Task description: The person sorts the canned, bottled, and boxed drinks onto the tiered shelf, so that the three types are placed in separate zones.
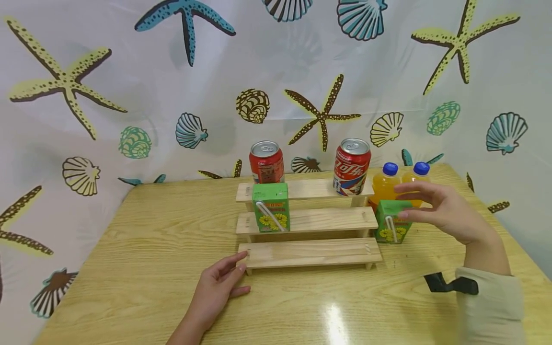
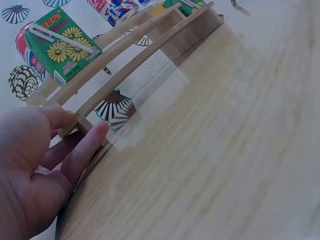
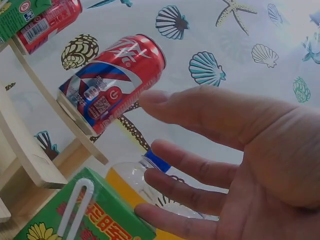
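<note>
My left hand (image 1: 217,287) rests its fingertips against the left end of the three-step wooden rack (image 1: 310,254), at its lowest step. My right hand (image 1: 448,213) is beside the rack's right end, fingers spread and holding nothing. Nearest to it are a green drink carton (image 1: 392,230) with a white straw, standing on the table, and two orange juice bottles (image 1: 384,184) with blue caps behind. In the right wrist view a fingertip overlaps the carton's edge; contact cannot be told. Another green drink carton (image 1: 271,211) stands on the middle step's left end.
On the top step stand a red cola can (image 1: 266,163) at the left and a second cola can (image 1: 352,167) at the right. The wooden table (image 1: 172,225) meets a cloth backdrop (image 1: 215,96) printed with shells and starfish.
</note>
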Available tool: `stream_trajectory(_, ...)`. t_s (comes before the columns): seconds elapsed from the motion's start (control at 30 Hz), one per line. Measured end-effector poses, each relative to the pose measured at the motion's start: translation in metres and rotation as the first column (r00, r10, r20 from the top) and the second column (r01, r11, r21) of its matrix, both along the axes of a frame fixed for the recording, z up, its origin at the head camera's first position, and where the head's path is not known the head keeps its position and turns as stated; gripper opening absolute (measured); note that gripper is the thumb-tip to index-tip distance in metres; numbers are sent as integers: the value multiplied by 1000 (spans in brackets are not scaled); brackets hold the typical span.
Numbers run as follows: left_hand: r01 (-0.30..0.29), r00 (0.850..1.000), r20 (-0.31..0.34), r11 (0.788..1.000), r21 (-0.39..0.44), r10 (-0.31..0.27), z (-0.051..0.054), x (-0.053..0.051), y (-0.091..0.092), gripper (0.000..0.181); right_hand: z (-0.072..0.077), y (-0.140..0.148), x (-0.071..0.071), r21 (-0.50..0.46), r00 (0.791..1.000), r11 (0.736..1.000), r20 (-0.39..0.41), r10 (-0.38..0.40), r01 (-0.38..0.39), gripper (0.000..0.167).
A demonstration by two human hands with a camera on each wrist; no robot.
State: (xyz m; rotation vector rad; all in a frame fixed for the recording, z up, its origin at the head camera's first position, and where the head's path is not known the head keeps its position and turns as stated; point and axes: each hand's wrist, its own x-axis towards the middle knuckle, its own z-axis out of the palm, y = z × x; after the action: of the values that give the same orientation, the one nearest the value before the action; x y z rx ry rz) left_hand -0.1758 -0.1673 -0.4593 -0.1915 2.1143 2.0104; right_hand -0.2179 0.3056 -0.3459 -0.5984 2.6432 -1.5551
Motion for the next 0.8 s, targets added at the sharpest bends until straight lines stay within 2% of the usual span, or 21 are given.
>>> stream_trajectory(0.3,15,1000,-13,1000,18,-15,1,2,-1,38,-4,9,0,68,998,996,-21,-56,57,47)
stream_trajectory(0.67,8,1000,-11,1000,13,-8,2,2,0,38,-12,21,-1,105,997,992,-26,-74,76,45)
stream_trajectory(0.8,2,1000,-9,1000,10,-2,2,1,0,38,-14,24,-2,111,998,992,0,-65,64,45)
